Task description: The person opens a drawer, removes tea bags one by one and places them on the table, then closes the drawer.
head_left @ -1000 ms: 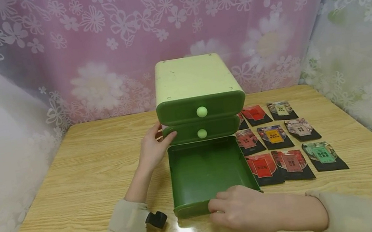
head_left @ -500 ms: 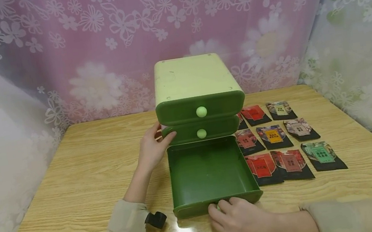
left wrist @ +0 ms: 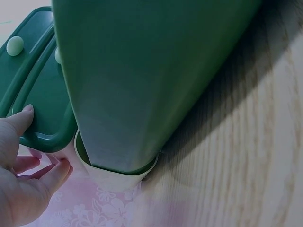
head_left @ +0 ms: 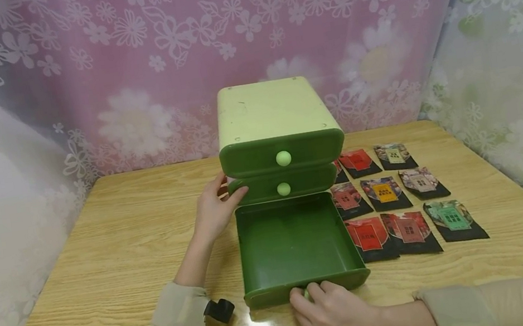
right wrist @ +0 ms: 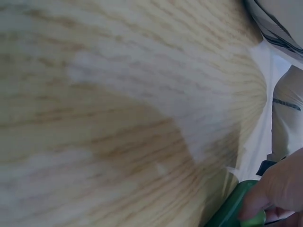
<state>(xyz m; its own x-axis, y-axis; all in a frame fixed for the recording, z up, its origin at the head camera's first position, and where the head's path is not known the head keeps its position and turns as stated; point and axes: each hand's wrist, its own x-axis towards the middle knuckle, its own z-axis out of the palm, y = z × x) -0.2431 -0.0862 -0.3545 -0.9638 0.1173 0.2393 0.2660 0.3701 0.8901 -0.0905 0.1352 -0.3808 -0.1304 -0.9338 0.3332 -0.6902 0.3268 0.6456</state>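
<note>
A cream drawer cabinet point(head_left: 273, 107) with green drawers stands mid-table. Its bottom drawer point(head_left: 298, 242) is pulled far out, and its green inside holds nothing visible. My left hand point(head_left: 212, 207) grips the cabinet's left side. In the left wrist view, the thumb point(left wrist: 23, 118) lies on the front of the middle drawer point(left wrist: 49, 106), with the other fingers around the side. At the bottom drawer's front, my right hand point(head_left: 331, 310) pinches the pale green knob point(head_left: 306, 294), mostly hidden by the fingers. The right wrist view catches only part of that hand point(right wrist: 279, 189) against the green drawer front.
Several black-bottomed packets with coloured labels, such as a green one point(head_left: 455, 219) and an orange one point(head_left: 386, 193), lie in rows right of the cabinet. Some are partly hidden behind it. A floral curtain point(head_left: 152, 78) hangs behind the wooden table point(head_left: 117, 246).
My right hand has moved slightly down and closed its fingers around the bottom drawer's knob. The left hand, cabinet and drawer look unmoved.
</note>
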